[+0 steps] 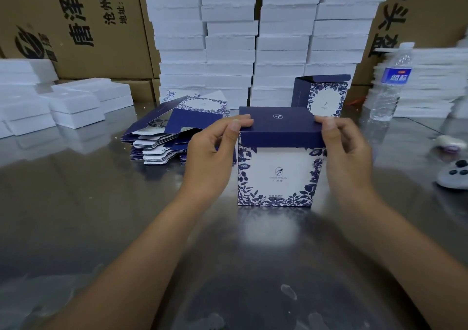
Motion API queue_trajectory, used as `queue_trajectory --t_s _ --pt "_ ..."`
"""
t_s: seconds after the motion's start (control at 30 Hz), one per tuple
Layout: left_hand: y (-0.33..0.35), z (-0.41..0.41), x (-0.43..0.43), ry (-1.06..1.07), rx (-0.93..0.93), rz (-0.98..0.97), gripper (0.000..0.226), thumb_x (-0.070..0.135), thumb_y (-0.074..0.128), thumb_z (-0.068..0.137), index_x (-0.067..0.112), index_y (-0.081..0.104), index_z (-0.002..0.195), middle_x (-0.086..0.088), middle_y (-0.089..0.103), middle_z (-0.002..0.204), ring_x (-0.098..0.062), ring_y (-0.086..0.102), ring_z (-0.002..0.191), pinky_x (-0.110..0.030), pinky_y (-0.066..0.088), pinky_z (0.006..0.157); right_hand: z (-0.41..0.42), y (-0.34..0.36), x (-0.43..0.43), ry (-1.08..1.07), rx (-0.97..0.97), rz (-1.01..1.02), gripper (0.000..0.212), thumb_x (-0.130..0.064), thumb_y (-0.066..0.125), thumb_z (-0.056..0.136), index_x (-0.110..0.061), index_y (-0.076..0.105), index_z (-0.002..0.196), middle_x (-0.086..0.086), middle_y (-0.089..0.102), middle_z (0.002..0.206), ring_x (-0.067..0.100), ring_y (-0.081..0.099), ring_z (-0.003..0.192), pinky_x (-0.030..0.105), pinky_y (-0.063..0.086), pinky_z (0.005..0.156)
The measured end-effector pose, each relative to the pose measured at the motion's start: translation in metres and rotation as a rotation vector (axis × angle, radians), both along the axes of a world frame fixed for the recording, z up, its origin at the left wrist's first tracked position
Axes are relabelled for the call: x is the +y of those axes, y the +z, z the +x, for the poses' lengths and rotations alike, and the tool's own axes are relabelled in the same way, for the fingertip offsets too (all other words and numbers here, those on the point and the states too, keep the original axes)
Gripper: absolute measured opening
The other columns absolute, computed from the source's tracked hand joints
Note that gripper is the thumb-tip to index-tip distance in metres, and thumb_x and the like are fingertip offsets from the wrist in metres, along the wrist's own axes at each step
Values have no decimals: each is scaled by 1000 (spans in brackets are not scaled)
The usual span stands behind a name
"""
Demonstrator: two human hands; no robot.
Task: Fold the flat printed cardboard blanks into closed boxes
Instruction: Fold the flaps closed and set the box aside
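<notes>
Box (276, 175) is standing upright on the steel table (76, 190), straight ahead, squarely between your hands. Left hand (210, 152) and right hand (347, 150) are each pinching a front corner of the navy lid (278, 124); neither is sitting nearer. Lid is running crosswise, its lip seemingly hanging outside the front panel, likely needing tucking. Counting: one box in hand, one open-topped box (321, 96) behind, one pile of flat blanks (162, 137), uncountable.

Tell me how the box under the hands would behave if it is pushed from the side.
The box is probably light, being thin folded card, so it would likely slide easily on the shiny metal table. It stands upright and fairly tall, so a push near the lid might tip it. Its walls may dent if squeezed.
</notes>
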State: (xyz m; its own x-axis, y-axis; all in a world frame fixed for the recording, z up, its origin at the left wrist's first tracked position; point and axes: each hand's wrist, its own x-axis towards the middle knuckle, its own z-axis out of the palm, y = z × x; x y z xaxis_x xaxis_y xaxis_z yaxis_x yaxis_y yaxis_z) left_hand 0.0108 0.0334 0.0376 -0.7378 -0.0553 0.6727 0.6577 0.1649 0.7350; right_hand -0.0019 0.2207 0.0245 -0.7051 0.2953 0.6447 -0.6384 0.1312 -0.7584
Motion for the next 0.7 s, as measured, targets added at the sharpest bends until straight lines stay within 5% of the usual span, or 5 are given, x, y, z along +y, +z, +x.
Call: queue_trajectory --t_s 0.23,0.37,0.5,0.6,0.7 --pt "-21 -3 12 -71 -389 300 28 39 45 96 28 62 116 -4 67 112 -15 61 96 -31 51 80 5 -1 -1 -164 70 212 15 -56 55 79 -50 60 92 -15 61 100 0 57 91 13 46 73" --pt "-27 -6 18 -135 -511 341 33 38 49 95 22 58 122 3 68 111 -12 65 99 -22 50 74 11 -2 0 -357 184 523 39 -38 65 82 -25 60 119 -5 49 119 5 45 111 12 37 94" --pt "-27 -8 24 -159 -525 346 21 16 53 95 35 58 100 11 63 100 9 63 78 -11 51 66 14 -2 -3 -592 356 868 43 -32 63 84 -12 62 122 13 58 122 23 42 118 47 34 102" --pt "-27 -9 26 -212 -569 288 29 6 49 95 26 60 113 2 62 119 -3 61 100 -23 50 86 7 -4 -5 -672 208 950 54 -40 66 83 -14 56 129 10 56 130 25 37 127 56 26 106" --pt "-26 -9 27 -212 -606 258 25 10 50 96 21 62 115 -1 64 115 -9 60 100 -27 46 89 -10 -7 -4 -608 -3 997 74 -46 66 81 -19 37 143 5 34 150 22 17 142 58 18 110"
